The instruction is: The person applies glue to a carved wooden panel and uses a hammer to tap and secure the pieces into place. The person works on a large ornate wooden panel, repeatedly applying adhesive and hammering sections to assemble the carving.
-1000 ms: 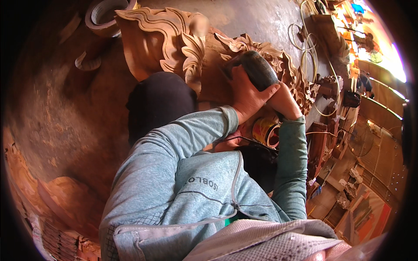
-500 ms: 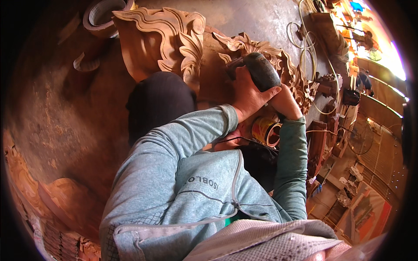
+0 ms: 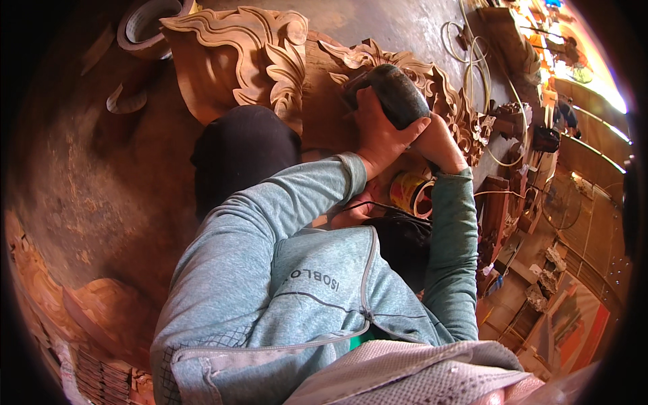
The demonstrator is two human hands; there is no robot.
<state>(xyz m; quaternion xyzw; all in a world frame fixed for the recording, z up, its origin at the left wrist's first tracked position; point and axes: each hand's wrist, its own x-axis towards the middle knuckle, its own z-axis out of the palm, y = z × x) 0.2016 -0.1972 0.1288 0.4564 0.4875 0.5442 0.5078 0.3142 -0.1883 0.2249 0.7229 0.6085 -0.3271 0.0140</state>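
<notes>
A dark, rounded power tool (image 3: 398,96), probably a grinder or sander, is held in both hands over a carved wooden piece. My left hand (image 3: 379,131) wraps its body, with the thumb toward my right wrist. My right hand (image 3: 440,143) closes round its near end, and its fingers are partly hidden. Beneath and beyond the tool lies carved leaf scrollwork (image 3: 453,101) on a brown panel. The tool's working end is in shadow, so its contact with the wood cannot be made out. Left of it stands a carved wooden block (image 3: 226,61) with curling leaves, behind my dark-clad knee (image 3: 246,152).
A yellow and red can (image 3: 407,191) stands near my bare foot (image 3: 354,209), with a black cord (image 3: 388,208) passing by. A large tape-like roll (image 3: 147,30) and a curled strip (image 3: 126,101) lie at far left. A pale hose (image 3: 487,74) coils at right, beside wooden pieces.
The tool and both hands sit slightly higher and farther left in the picture. Surrounding things have shifted left too, as the view moved a little. Both hands keep their grip.
</notes>
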